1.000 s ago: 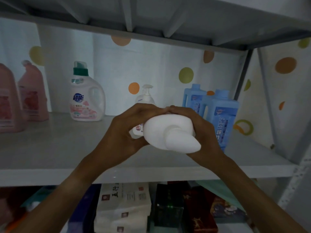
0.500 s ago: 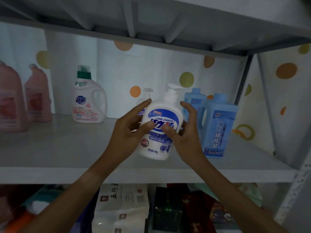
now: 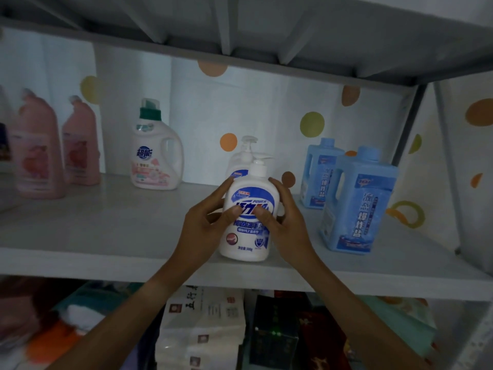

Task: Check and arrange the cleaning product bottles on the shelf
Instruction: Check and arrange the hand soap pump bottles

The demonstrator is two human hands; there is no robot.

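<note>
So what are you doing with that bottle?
A person is holding a white pump bottle upright with both hands, the left hand and right hand wrapped around its sides, label facing out. Its base sits at or just above the shelf; I can't tell which. Behind it stands a second pump bottle, with two blue bottles to the right and a white detergent jug and pink bottles to the left.

The pump bottle (image 3: 249,222) reads "POWER"; the white jug (image 3: 156,153) "超能"; the blue bottle (image 3: 357,204) "爆炸盐".
</note>
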